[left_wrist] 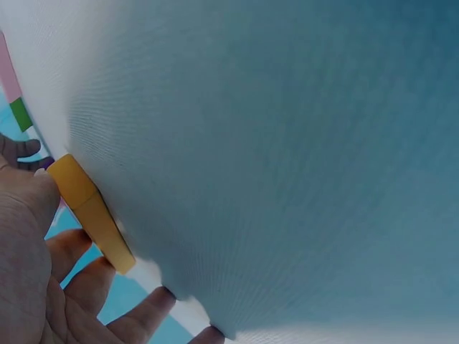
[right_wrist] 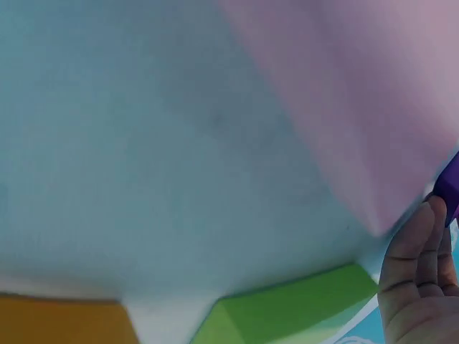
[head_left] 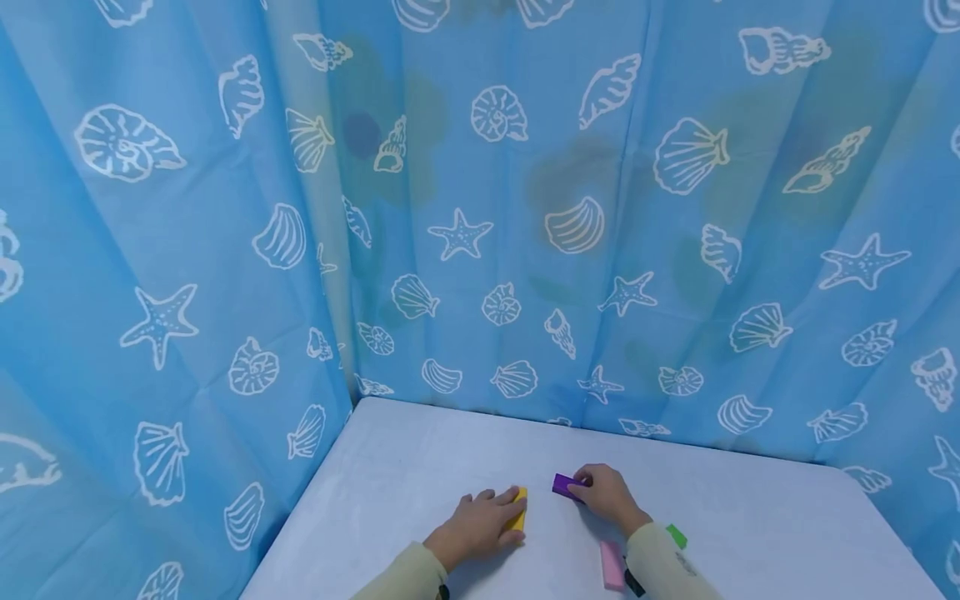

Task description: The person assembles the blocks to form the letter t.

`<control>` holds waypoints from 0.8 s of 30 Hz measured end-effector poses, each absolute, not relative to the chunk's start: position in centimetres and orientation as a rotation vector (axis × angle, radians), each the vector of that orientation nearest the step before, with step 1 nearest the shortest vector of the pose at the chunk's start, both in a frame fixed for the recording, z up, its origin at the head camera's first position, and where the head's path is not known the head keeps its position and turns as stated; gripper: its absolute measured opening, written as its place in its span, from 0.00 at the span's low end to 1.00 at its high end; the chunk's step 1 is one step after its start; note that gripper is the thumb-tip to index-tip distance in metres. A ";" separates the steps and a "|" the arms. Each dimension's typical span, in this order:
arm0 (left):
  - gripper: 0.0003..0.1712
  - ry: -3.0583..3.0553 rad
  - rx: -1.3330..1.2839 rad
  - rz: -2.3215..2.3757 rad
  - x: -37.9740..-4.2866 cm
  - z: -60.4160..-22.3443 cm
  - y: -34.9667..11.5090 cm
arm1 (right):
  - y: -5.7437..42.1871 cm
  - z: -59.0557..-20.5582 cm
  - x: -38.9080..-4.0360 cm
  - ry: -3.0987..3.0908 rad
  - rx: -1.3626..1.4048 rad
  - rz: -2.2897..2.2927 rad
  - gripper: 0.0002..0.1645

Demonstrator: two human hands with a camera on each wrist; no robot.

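Left hand (head_left: 482, 527) pinching yellow block (left_wrist: 93, 215), right hand (head_left: 606, 495) pinching purple block (head_left: 565, 485), lower centre of frame. Both look light, stiff, probably not fragile; grab by opposite sides imo.

A blue shell-print curtain (head_left: 517, 200) is hanging along the far and left sides of a white counter (head_left: 427, 458).

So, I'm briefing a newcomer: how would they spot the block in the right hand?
On the white table before the blue curtain, find the right hand. It pinches the small block. Purple sets it apart from the yellow block, the pink block and the green block.
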State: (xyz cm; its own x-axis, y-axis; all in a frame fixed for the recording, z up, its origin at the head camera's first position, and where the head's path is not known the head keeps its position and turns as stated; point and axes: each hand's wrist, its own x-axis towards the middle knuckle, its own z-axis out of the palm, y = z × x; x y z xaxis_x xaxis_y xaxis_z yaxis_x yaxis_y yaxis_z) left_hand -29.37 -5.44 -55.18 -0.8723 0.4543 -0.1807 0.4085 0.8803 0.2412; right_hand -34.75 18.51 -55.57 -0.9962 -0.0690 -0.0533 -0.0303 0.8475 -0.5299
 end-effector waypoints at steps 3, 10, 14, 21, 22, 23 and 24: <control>0.34 2.822 0.660 0.281 -29.4 -55.2 -5.4 | 18.5 -55.7 -34.8 2.955 -0.090 -0.865 0.16; 0.34 2.830 0.671 0.291 -29.2 -55.3 -5.5 | 19.2 -56.1 -35.1 2.887 0.018 -0.992 0.13; 0.34 2.821 0.646 0.294 -29.1 -55.2 -5.5 | 18.8 -56.3 -34.9 2.873 -0.024 -1.029 0.14; 0.33 2.818 0.640 0.287 -29.3 -55.1 -5.4 | 17.8 -56.2 -35.0 2.863 0.015 -1.120 0.13; 0.33 2.819 0.642 0.283 -29.3 -55.1 -5.3 | 17.7 -56.2 -35.0 2.857 0.017 -1.130 0.13; 0.33 2.819 0.642 0.282 -29.3 -55.1 -5.3 | 17.7 -56.2 -35.0 2.854 0.012 -1.132 0.13; 0.33 2.819 0.645 0.279 -29.4 -55.2 -5.3 | 17.7 -56.2 -35.1 2.848 0.015 -1.130 0.13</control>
